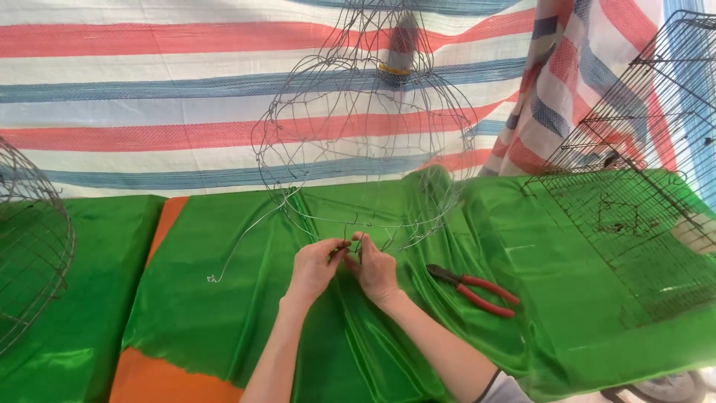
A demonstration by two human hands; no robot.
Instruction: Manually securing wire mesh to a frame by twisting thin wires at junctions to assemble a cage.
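Note:
A round cage frame of thin bare wire (365, 142) stands on the green cloth (224, 313), leaning toward me. Both hands meet at its lower rim. My left hand (313, 267) pinches the rim wire from the left. My right hand (373, 269) pinches the same spot from the right, fingertips nearly touching the left ones. A loose wire tail (239, 250) trails from the frame down to the left across the cloth.
Red-handled pliers (477, 289) lie on the cloth right of my right hand. A dark wire mesh cage (641, 179) lies at the right, and part of another round wire cage (30, 246) at the left edge. A striped tarpaulin (149, 97) hangs behind.

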